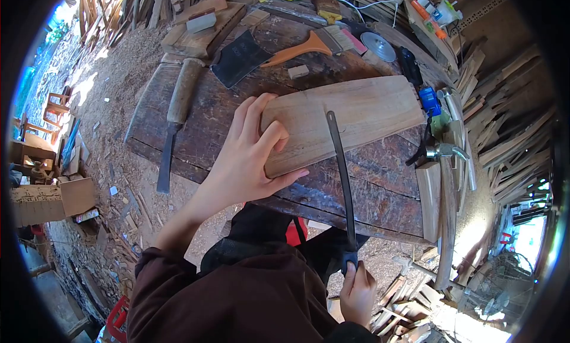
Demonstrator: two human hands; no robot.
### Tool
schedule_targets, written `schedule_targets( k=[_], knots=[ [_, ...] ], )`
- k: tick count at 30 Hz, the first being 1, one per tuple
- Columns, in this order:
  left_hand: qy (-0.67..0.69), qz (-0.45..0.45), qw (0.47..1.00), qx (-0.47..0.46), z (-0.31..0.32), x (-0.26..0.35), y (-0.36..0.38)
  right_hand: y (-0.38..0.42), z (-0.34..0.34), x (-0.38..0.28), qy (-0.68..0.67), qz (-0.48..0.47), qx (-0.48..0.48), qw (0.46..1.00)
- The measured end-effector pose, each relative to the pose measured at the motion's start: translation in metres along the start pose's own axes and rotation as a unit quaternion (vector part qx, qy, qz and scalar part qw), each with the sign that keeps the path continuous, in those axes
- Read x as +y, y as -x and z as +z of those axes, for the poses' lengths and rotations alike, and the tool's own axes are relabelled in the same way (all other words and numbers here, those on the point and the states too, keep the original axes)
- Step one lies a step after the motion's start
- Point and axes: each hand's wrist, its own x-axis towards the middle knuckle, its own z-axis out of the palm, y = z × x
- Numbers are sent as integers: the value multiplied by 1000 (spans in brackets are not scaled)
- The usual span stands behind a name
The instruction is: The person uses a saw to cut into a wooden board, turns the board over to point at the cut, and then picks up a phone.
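A light brown wooden board (356, 105) lies slantwise on the worn workbench (231, 141). My left hand (249, 144) grips its left end, with bent fingers on top and the thumb along the near edge. Below the bench edge, my right hand (358, 292) is closed around the blue handle of a long, narrow, dark metal blade (344, 182). That blade points away from me, crosses the board's near edge, and its rounded tip with a small hole overlaps the board's face.
A wide chisel (177, 105) juts over the bench's left edge. Behind the board are a dark flat sheet (240, 58), an orange-handled brush (306, 48) and a metal disc (378, 46). A hammer (445, 152) rests at right. Wood scraps (409, 307) cover the floor.
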Motion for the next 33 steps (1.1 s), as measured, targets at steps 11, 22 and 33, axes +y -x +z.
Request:
schedule_targets(
  k=[11, 22, 33],
  knots=[
    [-16, 3, 1000, 8, 0, 3, 0, -82, 4, -31, 29, -45, 26, 998],
    [-17, 27, 999, 5, 0, 2, -2, -39, -5, -10, -5, -13, -15, 1000],
    [-2, 2, 1000, 7, 0, -1, 0, -18, 1, 0, 9, -8, -15, 1000]
  ],
)
